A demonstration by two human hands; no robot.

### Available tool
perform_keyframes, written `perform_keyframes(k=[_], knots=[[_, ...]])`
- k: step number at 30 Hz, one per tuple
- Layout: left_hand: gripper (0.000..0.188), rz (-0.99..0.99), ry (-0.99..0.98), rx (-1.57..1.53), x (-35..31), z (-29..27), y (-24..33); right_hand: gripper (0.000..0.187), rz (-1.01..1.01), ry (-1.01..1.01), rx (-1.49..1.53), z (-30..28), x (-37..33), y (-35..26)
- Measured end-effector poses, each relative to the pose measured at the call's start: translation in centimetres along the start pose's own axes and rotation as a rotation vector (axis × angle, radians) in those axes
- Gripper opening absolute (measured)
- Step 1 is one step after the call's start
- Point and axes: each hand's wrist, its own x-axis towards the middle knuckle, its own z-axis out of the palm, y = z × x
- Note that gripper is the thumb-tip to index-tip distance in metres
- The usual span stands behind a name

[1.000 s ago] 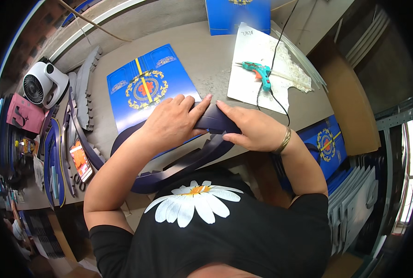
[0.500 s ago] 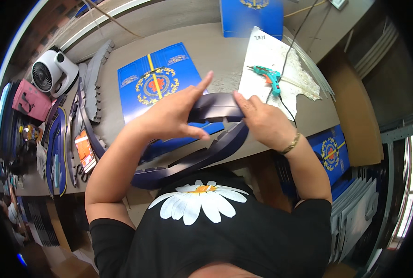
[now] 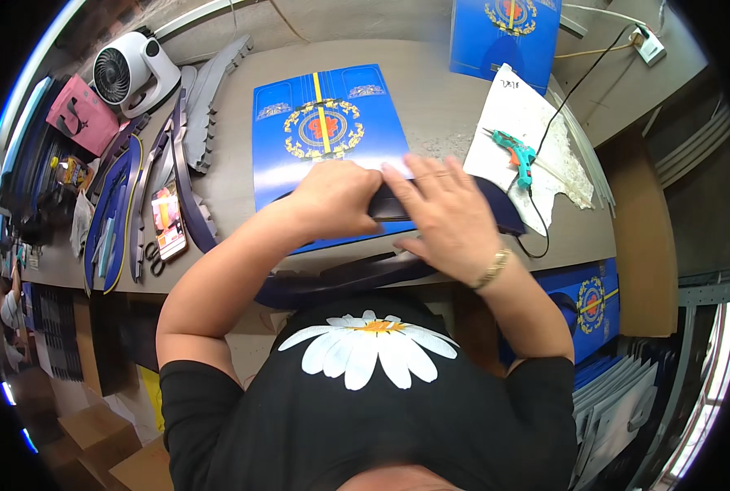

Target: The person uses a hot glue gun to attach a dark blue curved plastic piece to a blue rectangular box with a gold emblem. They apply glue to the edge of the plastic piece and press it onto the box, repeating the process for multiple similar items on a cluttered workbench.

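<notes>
A glossy dark navy strip [image 3: 502,206], bent into a loop, lies across the table's near edge, its lower run close to my black shirt. My left hand [image 3: 332,200] is closed around the upper run, thumb and fingers pinching it. Right beside it, my right hand [image 3: 455,217] lies over the same strip with its fingers stretched out and its thumb apart below. Part of the strip is hidden under both hands. Just beyond them lies a flat blue printed panel [image 3: 324,102] with a yellow line and a round gold and red emblem.
A teal glue gun [image 3: 518,155] rests on a white sheet [image 3: 492,110], its black cord running to a wall socket [image 3: 649,47]. At left are more curved strips [image 3: 186,176], a phone [image 3: 168,221], scissors [image 3: 155,258] and a white fan [image 3: 135,74]. Another blue panel [image 3: 496,37] stands at the back.
My left hand, spread open before, has closed on the strip. The right hand has gone from gripping the strip to lying over it with fingers stretched, nearer the left. The strip's upper run has shifted.
</notes>
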Motion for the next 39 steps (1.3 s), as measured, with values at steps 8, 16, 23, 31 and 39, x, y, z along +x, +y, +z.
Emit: perform_keyframes(k=[8,16,23,31,39], knots=[[0.110,0.265,-0.070,-0.420,-2.8,-0.8,-3.4,0.031,0.018,0.107,-0.161,2.9,-0.1,1.3],[0.088,0.213,0.094,-0.086,-3.1,0.6,-1.1,0.011,0.030,0.051,-0.124,2.1,-0.1,1.4],[0.099,0.281,0.293,0.015,-2.4,2.5,-1.3,0.010,0.046,0.075,-0.098,2.1,-0.4,2.0],[0.114,0.155,0.126,-0.154,-3.7,0.1,-1.8,0.017,0.073,0.108,-0.204,0.6,-0.8,3.1],[0.105,0.045,0.385,0.140,-2.9,2.0,-1.8,0.019,0.126,0.080,-0.091,0.7,-0.4,3.0]])
